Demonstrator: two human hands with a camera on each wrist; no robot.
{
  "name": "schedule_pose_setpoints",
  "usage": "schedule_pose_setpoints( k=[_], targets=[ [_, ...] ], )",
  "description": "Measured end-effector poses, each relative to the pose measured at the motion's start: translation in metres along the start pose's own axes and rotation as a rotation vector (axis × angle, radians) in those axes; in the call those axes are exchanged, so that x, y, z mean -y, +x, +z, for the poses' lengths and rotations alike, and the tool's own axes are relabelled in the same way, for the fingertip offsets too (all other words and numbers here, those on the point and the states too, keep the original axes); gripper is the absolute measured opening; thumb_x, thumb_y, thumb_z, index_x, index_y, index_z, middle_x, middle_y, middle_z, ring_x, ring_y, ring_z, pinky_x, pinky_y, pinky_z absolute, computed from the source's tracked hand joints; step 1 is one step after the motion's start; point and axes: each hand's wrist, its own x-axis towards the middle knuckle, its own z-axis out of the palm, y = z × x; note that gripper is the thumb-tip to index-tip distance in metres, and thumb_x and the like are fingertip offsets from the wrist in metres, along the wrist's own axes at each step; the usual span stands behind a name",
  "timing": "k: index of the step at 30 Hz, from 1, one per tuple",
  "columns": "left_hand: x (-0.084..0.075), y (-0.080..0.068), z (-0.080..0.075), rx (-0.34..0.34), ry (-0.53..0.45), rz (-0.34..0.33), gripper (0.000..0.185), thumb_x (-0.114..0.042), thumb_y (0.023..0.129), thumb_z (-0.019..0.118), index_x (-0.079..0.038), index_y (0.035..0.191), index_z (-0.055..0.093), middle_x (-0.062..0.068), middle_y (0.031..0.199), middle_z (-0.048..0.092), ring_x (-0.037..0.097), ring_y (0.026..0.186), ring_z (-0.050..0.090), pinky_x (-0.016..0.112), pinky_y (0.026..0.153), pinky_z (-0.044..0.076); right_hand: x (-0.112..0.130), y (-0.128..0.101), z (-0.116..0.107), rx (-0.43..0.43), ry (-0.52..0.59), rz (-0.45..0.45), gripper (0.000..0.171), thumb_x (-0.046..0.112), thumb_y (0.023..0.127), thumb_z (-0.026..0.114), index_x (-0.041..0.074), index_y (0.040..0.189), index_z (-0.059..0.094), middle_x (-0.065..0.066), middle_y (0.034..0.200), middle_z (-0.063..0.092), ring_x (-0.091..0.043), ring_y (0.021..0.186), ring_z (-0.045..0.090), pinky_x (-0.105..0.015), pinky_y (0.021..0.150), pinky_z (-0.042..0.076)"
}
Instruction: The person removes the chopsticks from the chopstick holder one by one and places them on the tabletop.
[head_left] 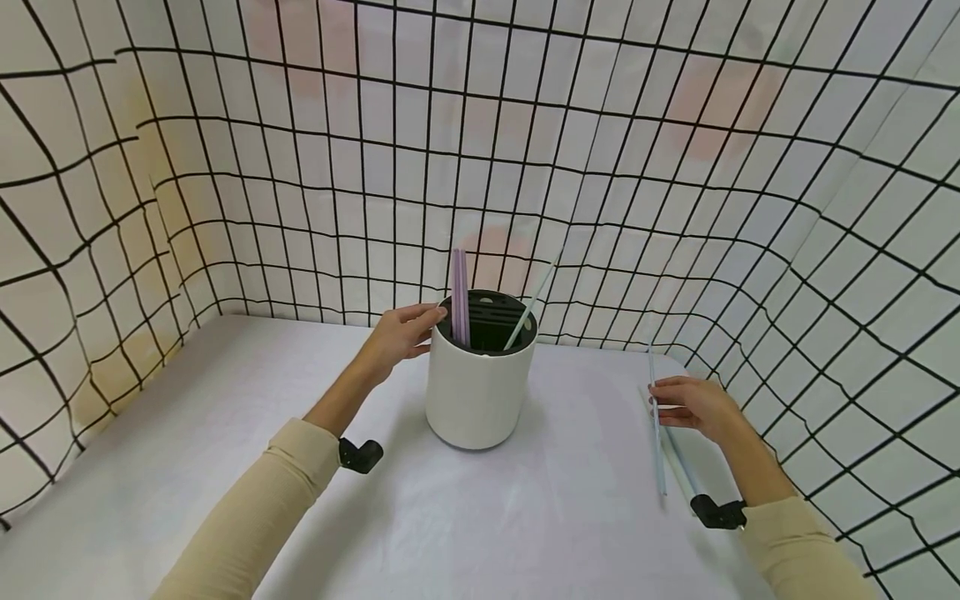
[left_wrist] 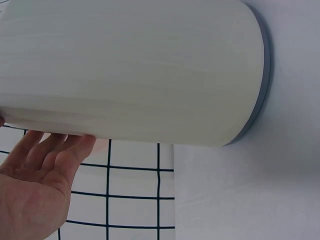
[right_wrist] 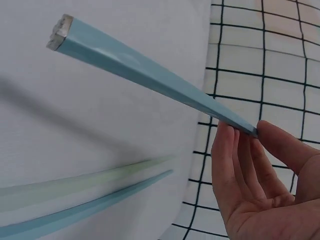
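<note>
My left hand (head_left: pixel 401 333) rests with straight fingers against the upper side of a white cylindrical holder (head_left: pixel 480 383), which stands upright mid-surface (head_left: pixel 225 467) with purple sticks (head_left: pixel 459 296) and one pale blue stick (head_left: pixel 534 302) inside. My right hand (head_left: pixel 697 406) — off to the right — pinches a blue stick (right_wrist: pixel 150 75) between thumb and fingers; two more sticks (right_wrist: pixel 75 200) lie beneath it on the surface.

Head view high over the table (head_left: pixel 225 467); wrist views close, sharing its white holder (head_left: pixel 480 392) and sticks.
</note>
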Motion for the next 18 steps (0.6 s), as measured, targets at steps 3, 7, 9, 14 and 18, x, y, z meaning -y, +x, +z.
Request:
schedule_pose_setpoints(
  k=[3,7,9,14,18],
  targets=[
    [0.0,-0.001,0.0,-0.004,-0.001,0.0,0.058,-0.041,0.099,0.065,-0.009,0.146,0.055,0.009,0.148,0.056,0.028,0.137,0.055,0.045,0.107,0.052,-0.01,0.004,0.0,-0.004,-0.003,0.034,0.042,0.018,0.099,0.068,-0.007,0.13,0.057,0.004,0.093,0.074,-0.016,0.084,0.075,-0.033,0.078,0.065],
    [0.0,0.0,0.0,-0.005,0.001,-0.001,0.058,-0.042,0.099,0.065,-0.009,0.146,0.055,0.009,0.148,0.057,0.028,0.136,0.055,0.045,0.107,0.052,-0.022,0.007,-0.001,-0.02,-0.021,0.06,0.038,0.017,0.097,0.07,-0.006,0.125,0.061,0.001,0.092,0.075,-0.016,0.081,0.075,-0.033,0.076,0.065],
    [0.0,-0.001,0.0,-0.005,0.003,-0.002,0.058,-0.042,0.099,0.065,-0.009,0.146,0.055,0.01,0.148,0.056,0.028,0.137,0.055,0.045,0.107,0.052,-0.027,0.008,-0.001,-0.02,-0.026,0.074,0.035,0.016,0.097,0.07,-0.006,0.123,0.063,0.0,0.09,0.075,-0.016,0.079,0.074,-0.033,0.074,0.065],
    [-0.001,-0.002,0.0,-0.003,0.01,-0.003,0.059,-0.042,0.099,0.065,-0.009,0.147,0.053,0.01,0.15,0.055,0.029,0.138,0.054,0.045,0.108,0.052,-0.036,0.012,-0.002,0.0,-0.029,0.116,0.031,0.013,0.096,0.071,-0.005,0.119,0.063,-0.001,0.089,0.076,-0.015,0.079,0.074,-0.033,0.071,0.065],
    [0.0,-0.002,0.0,-0.002,0.006,0.0,0.06,-0.042,0.1,0.064,-0.008,0.147,0.053,0.01,0.15,0.055,0.03,0.139,0.053,0.045,0.108,0.051,-0.041,0.015,-0.003,-0.004,-0.058,0.125,0.037,0.013,0.096,0.07,-0.009,0.123,0.059,0.0,0.09,0.074,-0.015,0.079,0.073,-0.033,0.072,0.065]
  ],
)
